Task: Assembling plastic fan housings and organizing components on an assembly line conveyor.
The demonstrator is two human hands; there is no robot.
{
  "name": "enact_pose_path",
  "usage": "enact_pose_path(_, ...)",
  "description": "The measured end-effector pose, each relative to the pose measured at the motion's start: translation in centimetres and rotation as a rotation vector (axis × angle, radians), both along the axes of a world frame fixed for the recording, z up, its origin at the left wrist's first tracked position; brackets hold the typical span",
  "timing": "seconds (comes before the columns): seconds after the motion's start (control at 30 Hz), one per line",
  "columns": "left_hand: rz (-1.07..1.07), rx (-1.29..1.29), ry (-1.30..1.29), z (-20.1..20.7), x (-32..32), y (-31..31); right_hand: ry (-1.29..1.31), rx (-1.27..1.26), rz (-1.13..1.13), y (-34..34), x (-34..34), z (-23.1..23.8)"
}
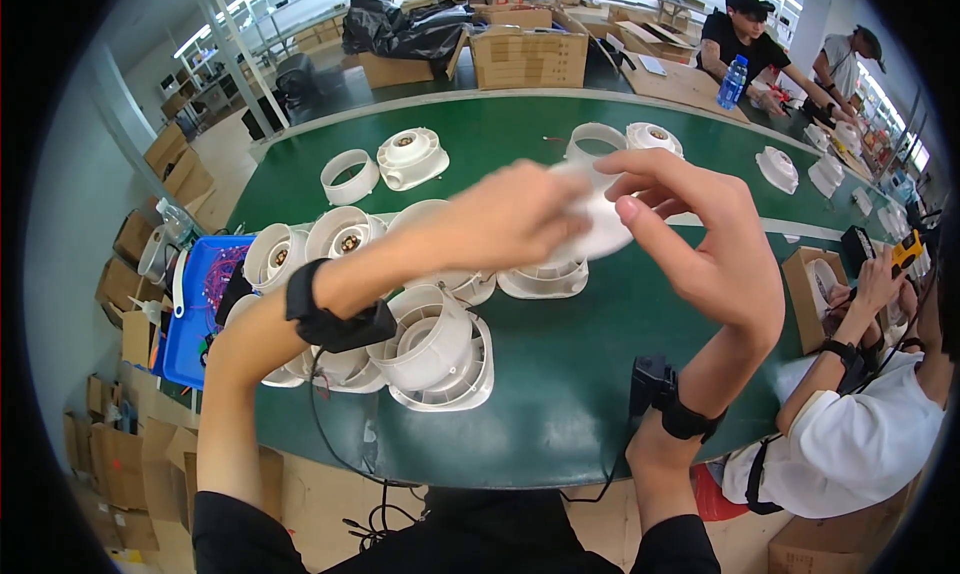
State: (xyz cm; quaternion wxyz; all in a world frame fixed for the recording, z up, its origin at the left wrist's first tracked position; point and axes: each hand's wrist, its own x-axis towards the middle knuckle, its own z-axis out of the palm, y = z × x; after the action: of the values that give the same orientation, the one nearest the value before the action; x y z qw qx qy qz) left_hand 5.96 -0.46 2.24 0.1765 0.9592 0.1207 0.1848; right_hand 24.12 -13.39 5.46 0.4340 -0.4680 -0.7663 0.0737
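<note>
Between my hands, above the table, is a blurred white plastic part (607,229); its exact shape cannot be made out. My left hand (525,212), smeared by motion, reaches across from the left with fingers curled at the part's upper left edge. My right hand (705,239) is arched at the part's right side, thumb and fingers apart, fingertips close to its edge; whether they touch is unclear. Below the part stands a white round housing (545,279), partly hidden. Nearer me, a white fan housing (430,349) leans among several similar ones.
A blue tray (185,324) with purple wires lies at left. White rings (350,177) and housings (411,158) stand along the far side of the green table (560,404). A co-worker in white (860,424) sits at right beside a cardboard box (800,294). A cable hangs from my left wrist.
</note>
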Motion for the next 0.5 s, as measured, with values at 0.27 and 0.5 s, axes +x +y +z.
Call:
enact_pose_path(0.27,0.095,-0.551,-0.527,7.3,-8.2,-6.7,0.284,0.245,-0.095,0.6,-1.7,0.8)
enact_pose_path(0.5,0.113,-0.375,-0.645,3.2,-9.2,-10.1,0.560,-0.051,0.230,1.1,-5.6,0.4)
